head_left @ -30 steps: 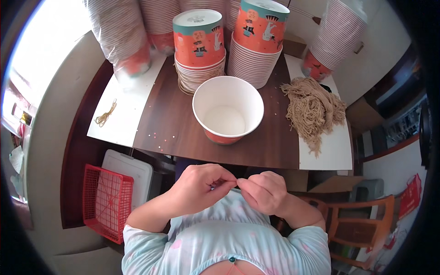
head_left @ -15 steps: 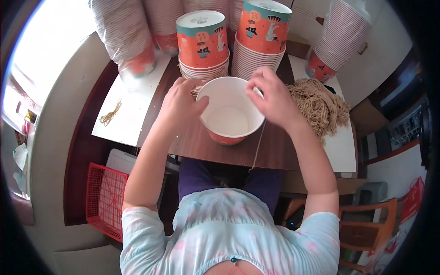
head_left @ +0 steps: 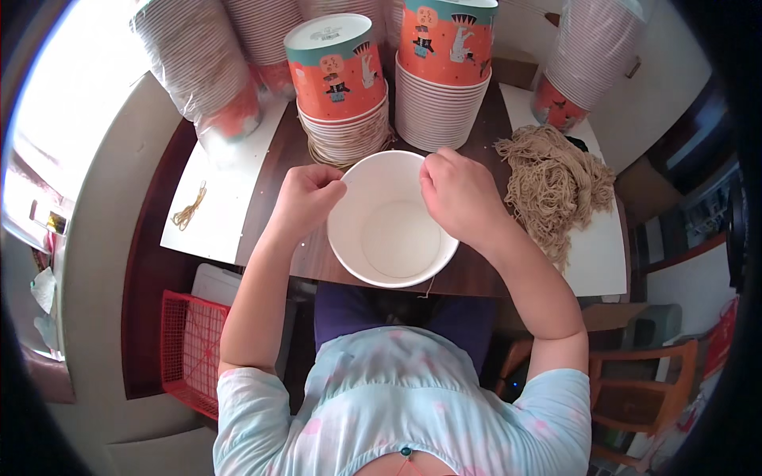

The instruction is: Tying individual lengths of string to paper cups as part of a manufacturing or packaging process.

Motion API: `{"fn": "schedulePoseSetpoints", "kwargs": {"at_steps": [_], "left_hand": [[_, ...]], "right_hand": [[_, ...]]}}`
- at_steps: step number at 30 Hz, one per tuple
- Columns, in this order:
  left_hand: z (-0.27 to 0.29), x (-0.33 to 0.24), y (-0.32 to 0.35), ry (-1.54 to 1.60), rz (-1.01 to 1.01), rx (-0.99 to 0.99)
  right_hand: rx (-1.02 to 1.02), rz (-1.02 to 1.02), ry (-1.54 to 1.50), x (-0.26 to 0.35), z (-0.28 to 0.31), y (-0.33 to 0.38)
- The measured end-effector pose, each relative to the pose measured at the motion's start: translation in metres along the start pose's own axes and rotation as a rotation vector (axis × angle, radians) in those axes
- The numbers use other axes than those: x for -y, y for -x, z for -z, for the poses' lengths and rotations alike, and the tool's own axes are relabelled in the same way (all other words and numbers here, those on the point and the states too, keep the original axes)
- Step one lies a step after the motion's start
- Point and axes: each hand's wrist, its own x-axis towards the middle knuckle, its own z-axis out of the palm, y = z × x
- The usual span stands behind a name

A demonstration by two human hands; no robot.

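A white-lined paper bucket (head_left: 401, 238) stands mouth up near the table's front edge, its opening facing me. At its left rim my left hand (head_left: 308, 200) is closed in a pinch, thumb against forefinger. My right hand (head_left: 464, 197) is also closed, its curled fingers over the right part of the rim. Whatever either pinch holds is too small or hidden to make out. A thin string end (head_left: 429, 287) shows at the table edge just below the bucket.
Behind the bucket stand two upside-down stacks of orange-and-teal buckets, a left stack (head_left: 337, 87) with strings looped round it and a right stack (head_left: 444, 71). A tangled beige string pile (head_left: 556, 186) lies right, a small string bundle (head_left: 189, 208) left. A red basket (head_left: 190, 341) sits lower left.
The bucket has come nearer to me and tipped so more of its inside shows. Both hands have lowered toward me, and their spread fingers have closed at the rim.
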Motion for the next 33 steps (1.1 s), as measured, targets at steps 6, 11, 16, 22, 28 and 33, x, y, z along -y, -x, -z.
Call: {"fn": "schedulePoseSetpoints", "kwargs": {"at_steps": [6,11,16,22,28,33], "left_hand": [[-0.002,-0.014,-0.002,-0.195,-0.014,0.046],[-0.012,-0.029,-0.002,-0.463,-0.016,-0.018],[-0.018,-0.022,0.003,-0.563,-0.153,-0.049],[-0.01,-0.012,0.015,-0.183,-0.023,0.079],[-0.014,-0.004,0.023,-0.163,0.03,-0.007],[-0.021,-0.006,0.044,0.191,0.152,0.01]], "right_hand": [[0.022,-0.027,0.04,0.011,0.006,0.011],[-0.002,-0.026,0.057,0.012,0.005,0.014],[-0.04,-0.029,0.069,0.005,0.002,0.014],[-0.022,0.029,-0.017,-0.016,-0.006,0.005],[-0.203,0.15,-0.121,-0.005,0.007,0.003],[0.192,-0.062,-0.487,0.026,0.008,0.006]]}}
